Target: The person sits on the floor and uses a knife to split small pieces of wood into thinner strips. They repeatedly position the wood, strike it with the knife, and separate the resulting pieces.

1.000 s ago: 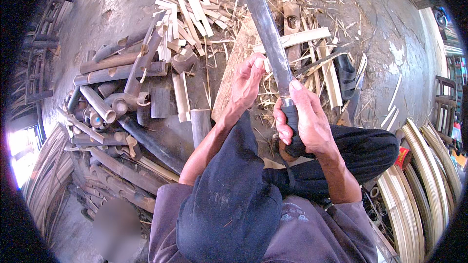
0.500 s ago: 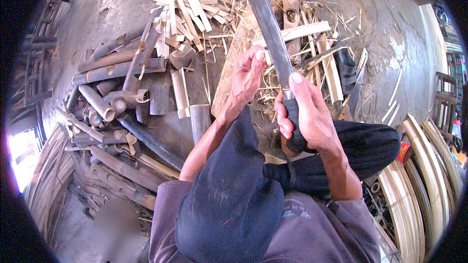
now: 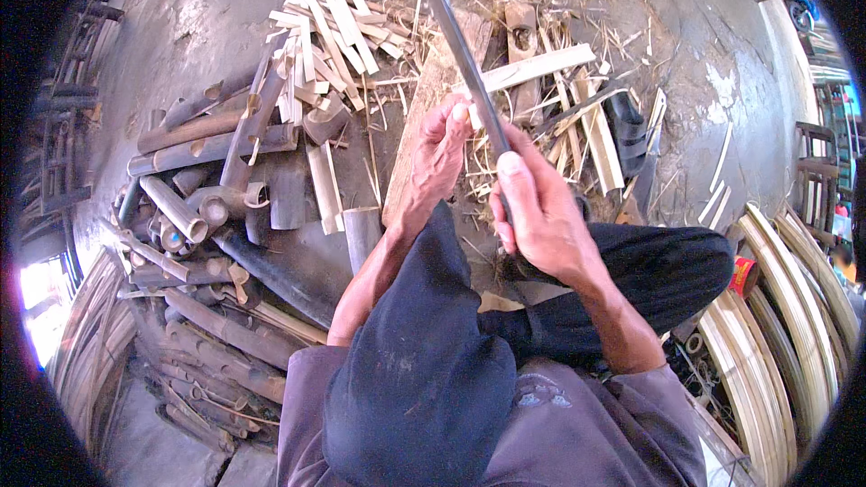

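My right hand point(image 3: 538, 213) grips the handle of a long dark blade point(image 3: 456, 41) that points away from me, up toward the top of the picture. My left hand point(image 3: 439, 158) sits just left of the blade with its fingers closed on a small pale bamboo piece point(image 3: 472, 114) pressed against the blade's edge. Below both hands lies a wooden plank point(image 3: 422, 117) on the concrete floor. My knees in dark trousers point(image 3: 424, 370) fill the lower middle.
A heap of bamboo tubes and half-rounds point(image 3: 203, 207) lies to the left. Split pale slats point(image 3: 329, 27) and shavings are scattered ahead. A flat slat point(image 3: 541, 66) lies to the right of the blade. Bent bamboo strips point(image 3: 785, 325) are stacked at the right.
The blade has swung slightly left and its tip has risen out of the top of the picture. Both hands have stayed close together on the blade and the bamboo piece.
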`<state>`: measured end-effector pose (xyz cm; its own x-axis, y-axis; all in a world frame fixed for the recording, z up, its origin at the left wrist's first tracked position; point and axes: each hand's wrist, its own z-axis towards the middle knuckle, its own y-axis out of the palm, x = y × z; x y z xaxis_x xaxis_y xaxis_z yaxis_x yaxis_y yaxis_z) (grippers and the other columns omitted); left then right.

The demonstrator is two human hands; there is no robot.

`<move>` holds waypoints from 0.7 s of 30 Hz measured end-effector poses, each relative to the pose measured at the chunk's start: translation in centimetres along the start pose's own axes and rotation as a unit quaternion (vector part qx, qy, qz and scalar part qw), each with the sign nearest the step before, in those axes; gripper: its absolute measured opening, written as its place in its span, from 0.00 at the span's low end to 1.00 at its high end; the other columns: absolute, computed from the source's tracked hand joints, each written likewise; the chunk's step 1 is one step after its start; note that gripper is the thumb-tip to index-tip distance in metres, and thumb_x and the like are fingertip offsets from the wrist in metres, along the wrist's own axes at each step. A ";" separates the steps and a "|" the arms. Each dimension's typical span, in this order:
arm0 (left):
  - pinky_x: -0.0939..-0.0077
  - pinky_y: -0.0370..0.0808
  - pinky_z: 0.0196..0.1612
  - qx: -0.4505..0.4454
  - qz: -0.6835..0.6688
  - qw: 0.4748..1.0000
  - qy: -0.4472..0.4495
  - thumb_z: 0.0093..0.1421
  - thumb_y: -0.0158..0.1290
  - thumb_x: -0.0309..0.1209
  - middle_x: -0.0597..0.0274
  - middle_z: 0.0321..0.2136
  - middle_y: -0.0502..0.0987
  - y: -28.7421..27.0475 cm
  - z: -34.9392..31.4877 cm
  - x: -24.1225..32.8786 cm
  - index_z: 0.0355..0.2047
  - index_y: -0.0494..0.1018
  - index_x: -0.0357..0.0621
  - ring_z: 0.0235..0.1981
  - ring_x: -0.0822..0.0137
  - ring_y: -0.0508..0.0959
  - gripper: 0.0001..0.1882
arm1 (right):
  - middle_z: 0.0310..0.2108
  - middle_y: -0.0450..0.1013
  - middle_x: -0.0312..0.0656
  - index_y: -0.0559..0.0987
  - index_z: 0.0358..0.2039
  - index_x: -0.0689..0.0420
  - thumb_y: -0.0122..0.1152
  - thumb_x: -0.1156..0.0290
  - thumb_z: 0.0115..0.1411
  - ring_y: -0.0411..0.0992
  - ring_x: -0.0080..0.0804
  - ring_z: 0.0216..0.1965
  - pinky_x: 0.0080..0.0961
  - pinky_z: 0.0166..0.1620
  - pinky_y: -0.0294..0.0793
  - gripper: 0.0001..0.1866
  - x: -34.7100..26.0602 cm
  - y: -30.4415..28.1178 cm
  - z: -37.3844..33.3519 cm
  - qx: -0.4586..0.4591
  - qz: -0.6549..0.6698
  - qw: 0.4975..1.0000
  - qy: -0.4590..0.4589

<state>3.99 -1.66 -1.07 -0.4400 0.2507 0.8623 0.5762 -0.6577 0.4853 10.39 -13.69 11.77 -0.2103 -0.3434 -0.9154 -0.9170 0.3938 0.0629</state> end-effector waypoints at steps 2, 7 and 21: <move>0.82 0.64 0.35 0.011 0.033 0.999 -0.003 0.68 0.45 0.46 0.72 0.29 0.71 -0.3 -0.3 0.0 0.36 0.73 0.42 0.31 0.79 0.67 0.19 | 0.18 0.61 0.28 0.58 0.66 0.48 0.39 0.61 0.71 0.59 0.15 0.17 0.17 0.21 0.64 0.24 -0.2 0.1 0.0 -0.002 0.016 1.000 0.013; 0.80 0.66 0.35 -0.001 0.018 1.000 0.026 0.68 0.46 0.46 0.71 0.28 0.72 -0.8 0.5 0.0 0.36 0.73 0.41 0.30 0.78 0.68 0.19 | 0.19 0.60 0.29 0.59 0.66 0.49 0.39 0.63 0.71 0.58 0.16 0.18 0.17 0.23 0.64 0.24 -0.5 0.5 0.3 0.012 -0.027 0.999 -0.014; 0.80 0.66 0.33 0.021 0.183 0.983 -0.022 0.67 0.45 0.50 0.72 0.26 0.71 -0.2 0.9 2.4 0.34 0.74 0.42 0.30 0.78 0.68 0.22 | 0.19 0.62 0.30 0.56 0.67 0.50 0.38 0.61 0.71 0.60 0.15 0.16 0.14 0.19 0.62 0.25 -1.8 0.1 -0.8 0.014 -0.074 0.994 -0.077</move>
<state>3.46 -0.30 1.06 -0.1680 0.0333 0.9852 0.7183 -0.6804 0.1455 10.45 -13.74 13.80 -0.0182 -0.2655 -0.9639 -0.9240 0.3727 -0.0852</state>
